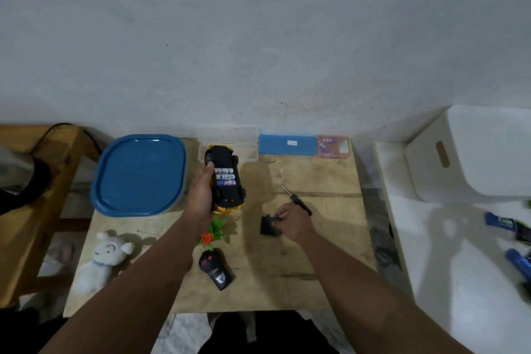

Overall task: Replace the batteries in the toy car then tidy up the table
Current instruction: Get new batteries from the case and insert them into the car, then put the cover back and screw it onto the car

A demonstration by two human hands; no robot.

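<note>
One wooden table [316, 253] carries everything. The largest thing on it is one blue-lidded container [139, 174] at the far left. Next comes one blue flat case [287, 144] against the wall, with one clear plastic box [228, 135], its lid up, to its left, and one small pink packet [332, 146] to its right. One white plush toy [99, 260] lies at the near left corner.

One toy car [227, 181], gold-bodied and turned belly up, is held above the table in front of the clear box. Its battery bay is uncovered and shows three batteries [224, 177] lying side by side. One black remote control [216, 269] with red buttons lies near the front edge, and one small green plastic plant with an orange flower [214, 234] sits just behind it. One black battery cover [268, 226] lies right of centre, and one small screwdriver [296, 200] lies just beyond it.

The left hand [202, 192] is wrapped around the car's side, thumb on the underside near a wheel. The right hand [293, 223] has its fingers curled onto the battery cover, pinching its right edge against the table.
</note>
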